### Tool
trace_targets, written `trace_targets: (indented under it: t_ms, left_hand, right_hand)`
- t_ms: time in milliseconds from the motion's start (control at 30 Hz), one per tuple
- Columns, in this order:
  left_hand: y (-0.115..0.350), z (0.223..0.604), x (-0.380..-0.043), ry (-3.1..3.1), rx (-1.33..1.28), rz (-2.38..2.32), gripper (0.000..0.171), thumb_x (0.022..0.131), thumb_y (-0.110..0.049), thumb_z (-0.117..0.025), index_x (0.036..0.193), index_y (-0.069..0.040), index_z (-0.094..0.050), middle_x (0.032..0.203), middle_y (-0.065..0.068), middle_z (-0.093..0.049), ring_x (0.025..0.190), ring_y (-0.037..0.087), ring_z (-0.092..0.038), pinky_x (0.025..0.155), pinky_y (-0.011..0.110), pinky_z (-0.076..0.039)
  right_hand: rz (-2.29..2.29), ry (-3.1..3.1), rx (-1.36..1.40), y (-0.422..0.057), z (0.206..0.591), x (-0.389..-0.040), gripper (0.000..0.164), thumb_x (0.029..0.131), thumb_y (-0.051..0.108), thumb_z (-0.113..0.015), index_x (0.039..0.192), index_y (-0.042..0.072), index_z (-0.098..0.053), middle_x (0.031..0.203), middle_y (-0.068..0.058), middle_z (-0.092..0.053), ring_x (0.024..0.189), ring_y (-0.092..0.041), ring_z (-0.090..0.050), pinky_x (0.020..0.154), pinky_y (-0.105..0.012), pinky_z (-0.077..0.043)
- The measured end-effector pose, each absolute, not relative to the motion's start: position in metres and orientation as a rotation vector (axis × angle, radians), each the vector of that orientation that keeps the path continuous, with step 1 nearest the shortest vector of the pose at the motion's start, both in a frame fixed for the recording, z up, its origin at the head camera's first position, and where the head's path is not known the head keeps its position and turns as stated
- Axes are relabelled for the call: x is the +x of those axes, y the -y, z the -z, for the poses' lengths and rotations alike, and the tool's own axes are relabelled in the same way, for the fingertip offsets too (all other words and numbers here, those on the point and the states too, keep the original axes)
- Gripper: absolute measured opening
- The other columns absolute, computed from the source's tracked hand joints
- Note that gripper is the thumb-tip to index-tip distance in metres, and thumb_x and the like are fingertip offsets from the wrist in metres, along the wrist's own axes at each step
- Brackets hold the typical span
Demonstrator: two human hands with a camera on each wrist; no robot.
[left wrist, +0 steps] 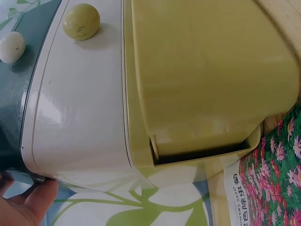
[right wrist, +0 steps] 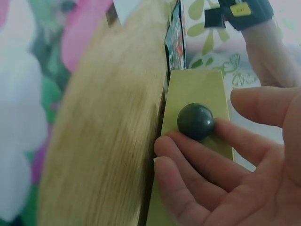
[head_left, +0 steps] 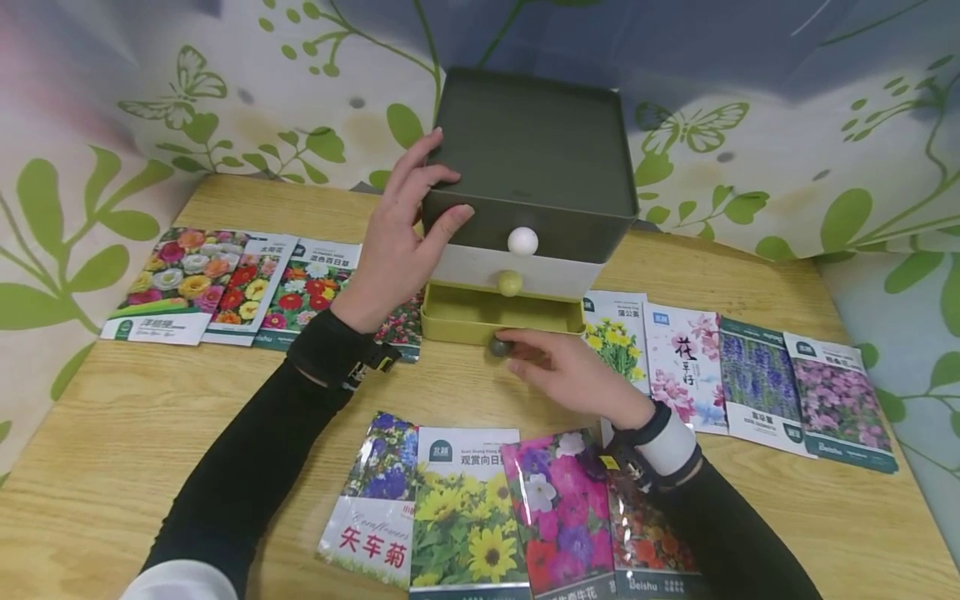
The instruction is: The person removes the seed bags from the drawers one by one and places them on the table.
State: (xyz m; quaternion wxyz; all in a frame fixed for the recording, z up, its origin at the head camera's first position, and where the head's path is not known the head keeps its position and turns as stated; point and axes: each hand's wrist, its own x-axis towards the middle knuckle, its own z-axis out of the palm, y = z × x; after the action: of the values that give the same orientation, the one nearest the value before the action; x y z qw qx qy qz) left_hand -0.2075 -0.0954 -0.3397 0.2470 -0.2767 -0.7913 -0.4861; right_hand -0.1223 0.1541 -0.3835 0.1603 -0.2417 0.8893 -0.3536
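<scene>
A small desktop drawer box (head_left: 536, 142) has a dark green top tier, a white middle one and an olive-yellow bottom drawer (head_left: 450, 327), which is pulled partly out. My left hand (head_left: 408, 237) rests against the box's left side and upper edge, fingers spread. In the left wrist view its thumb (left wrist: 41, 197) shows by the dark tier. My right hand (head_left: 573, 371) is at the bottom drawer's round dark knob (right wrist: 195, 121). Its index and middle fingertips touch the knob, while the thumb (right wrist: 263, 106) stands apart from it. What shows of the drawer's inside holds nothing.
Flower seed packets lie in groups on the wooden table: several at left (head_left: 172, 283), several at right (head_left: 757, 383) and a front row (head_left: 468, 517) under the right forearm. A white knob (head_left: 522, 242) and a yellow knob (head_left: 509, 283) mark the upper drawers. Leaf-patterned cloth (head_left: 255, 100) backs the table.
</scene>
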Motion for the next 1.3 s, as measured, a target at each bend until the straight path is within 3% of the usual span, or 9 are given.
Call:
trace_targets:
  t_ms: [267, 600, 867, 1300]
  left_hand:
    - [0.094, 0.34, -0.207, 2.145, -0.758, 1.355, 0.03, 0.097, -0.015, -0.066, 0.125, -0.005, -0.058, 0.161, -0.008, -0.026, 0.137, 0.007, -0.036, 0.064, 0.031, -0.031]
    - [0.093, 0.338, -0.204, 2.142, -0.753, 1.362, 0.03, 0.097, -0.016, -0.066, 0.124, -0.006, -0.058, 0.161, -0.009, -0.026, 0.127, 0.009, -0.041, 0.065, 0.031, -0.031]
    - [0.095, 0.337, -0.201, 2.144, -0.748, 1.382, 0.03, 0.097, -0.014, -0.066, 0.124, -0.005, -0.059, 0.161, -0.008, -0.027, 0.146, 0.005, -0.023, 0.068, 0.034, -0.034]
    - [0.098, 0.338, -0.201, 2.121, -0.746, 1.371, 0.029, 0.096, -0.013, -0.068, 0.122, -0.004, -0.059, 0.16, -0.006, -0.029, 0.145, 0.006, -0.025, 0.067, 0.033, -0.034]
  right_hand:
    - [1.068, -2.569, -0.597, -0.15, 0.389, -0.143, 0.04, 0.102, 0.022, -0.059, 0.141, 0.014, -0.056, 0.13, -0.006, -0.063, 0.114, -0.02, -0.062, 0.095, -0.04, -0.049]
    - [1.161, -2.56, -0.564, -0.148, 0.389, -0.15, 0.038, 0.101, 0.019, -0.06, 0.138, 0.011, -0.058, 0.132, -0.007, -0.062, 0.116, -0.023, -0.061, 0.096, -0.042, -0.048]
    - [1.156, -2.569, -0.535, -0.143, 0.39, -0.15, 0.037, 0.101, 0.02, -0.06, 0.137, 0.011, -0.059, 0.129, -0.006, -0.063, 0.115, -0.023, -0.061, 0.096, -0.042, -0.048]
    - [1.141, -2.578, -0.518, -0.14, 0.39, -0.151, 0.038, 0.101, 0.022, -0.06, 0.137, 0.012, -0.058, 0.129, -0.007, -0.063, 0.118, -0.023, -0.06, 0.097, -0.042, -0.047]
